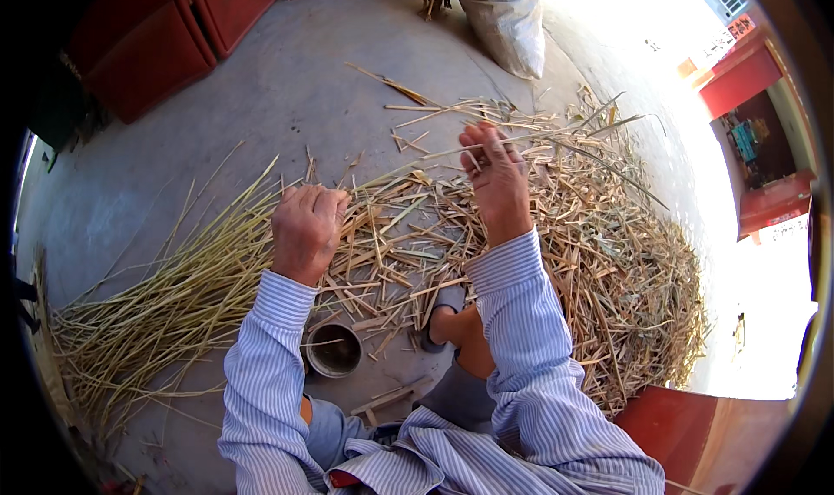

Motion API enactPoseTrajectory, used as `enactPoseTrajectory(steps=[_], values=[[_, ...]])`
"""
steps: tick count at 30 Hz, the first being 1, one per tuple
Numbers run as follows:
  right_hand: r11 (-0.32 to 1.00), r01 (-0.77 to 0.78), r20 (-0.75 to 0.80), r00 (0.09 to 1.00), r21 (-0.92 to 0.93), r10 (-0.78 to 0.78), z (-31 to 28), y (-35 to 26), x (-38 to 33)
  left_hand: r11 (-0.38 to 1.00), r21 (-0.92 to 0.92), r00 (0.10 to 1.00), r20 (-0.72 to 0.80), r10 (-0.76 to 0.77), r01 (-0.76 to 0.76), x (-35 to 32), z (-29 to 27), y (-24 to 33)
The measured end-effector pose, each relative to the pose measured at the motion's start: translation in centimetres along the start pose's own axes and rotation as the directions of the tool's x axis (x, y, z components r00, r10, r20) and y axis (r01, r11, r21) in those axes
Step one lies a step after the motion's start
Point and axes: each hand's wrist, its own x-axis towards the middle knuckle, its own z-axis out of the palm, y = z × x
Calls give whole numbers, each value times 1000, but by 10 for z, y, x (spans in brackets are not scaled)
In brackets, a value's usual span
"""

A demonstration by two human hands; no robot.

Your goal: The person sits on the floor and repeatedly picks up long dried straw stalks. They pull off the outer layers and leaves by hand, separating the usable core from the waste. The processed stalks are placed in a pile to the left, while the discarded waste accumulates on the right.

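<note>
My left hand (308,230) is closed in a fist round one end of a long, thin plant stalk (404,172). From there the stalk runs up and right to my right hand (498,178), whose bent fingers and thumb close about it. Its leafy far end (599,126) sticks out past my right hand. Below my left hand lies a bundle of long yellow-green stalks (200,278), spread toward the left. Dry leaf and husk scraps (599,278) form a big heap under and to the right of my right hand.
A round metal bowl (335,362) stands on the floor near my legs. Red furniture (130,52) is at the far left. A pale sack (504,26) stands at the far side. A red panel (669,425) is at the lower right. My shoe (445,308) rests among scraps.
</note>
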Motion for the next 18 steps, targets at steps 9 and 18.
enactPoseTrajectory(steps=[9, 18], values=[[990, -118, 162, 978, -78, 129, 24, 25, -18, 969, -173, 984, 54, -168, 175, 0, 9, 7], [995, -64, -57, 997, -80, 60, 16, 28, -12, 986, -88, 989, -24, -144, 142, 2, 7, 13]])
